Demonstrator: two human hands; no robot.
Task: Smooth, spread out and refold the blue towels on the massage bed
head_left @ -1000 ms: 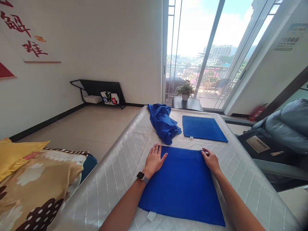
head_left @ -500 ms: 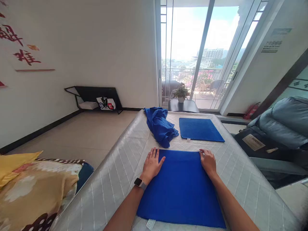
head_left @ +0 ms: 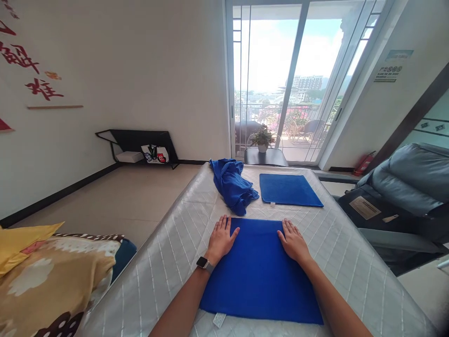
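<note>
A flat blue cloth [head_left: 261, 276] lies spread on the silvery quilted surface [head_left: 168, 248], a white tag at its near left edge. My left hand [head_left: 220, 238], with a watch at the wrist, rests flat on the cloth's far left corner, fingers extended. On the far right corner lies my right hand [head_left: 293, 241], also flat, its fingers stretched out. Beyond them are a crumpled blue cloth [head_left: 233, 185] and, to its right, a second flat blue cloth [head_left: 290, 189] with a small tag. Neither hand touches these two.
A potted plant [head_left: 262, 138] stands on a dark chair past the far edge. Grey armchair [head_left: 410, 182] at the right, patterned bedding [head_left: 59, 271] at the lower left. A black rack [head_left: 140, 142] stands against the wall, and a fire extinguisher [head_left: 365, 164] near the glass door.
My right hand has let go of the cloth's far right corner, where its fingers were pinched, and now lies flat and slightly further left. The left hand has stayed in place. The view has shifted slightly.
</note>
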